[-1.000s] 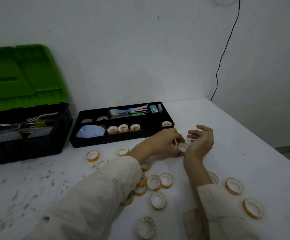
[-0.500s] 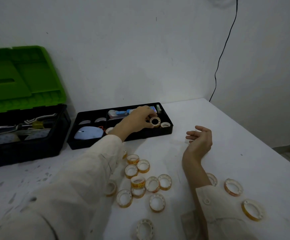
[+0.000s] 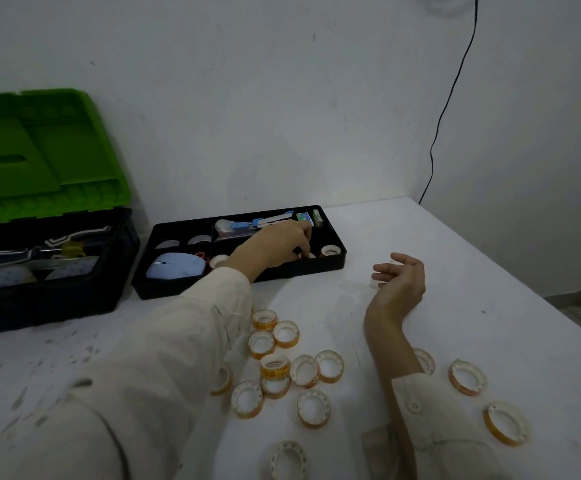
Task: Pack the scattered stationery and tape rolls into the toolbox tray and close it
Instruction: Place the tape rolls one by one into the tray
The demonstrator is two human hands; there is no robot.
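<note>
The black tray (image 3: 299, 271) sits open at the back of the white surface (image 3: 455, 258). The left hand (image 3: 275, 245) reaches into its front right compartment, fingers curled down over a tape roll (image 3: 309, 255) just beside another roll (image 3: 329, 251). The right hand (image 3: 400, 278) rests near the tray, fingers relaxed and holding nothing. Loose tape rolls (image 3: 285, 334) lie scattered nearer the person. The toolbox (image 3: 50, 299) stands left, its green lid (image 3: 39, 150) raised.
</note>
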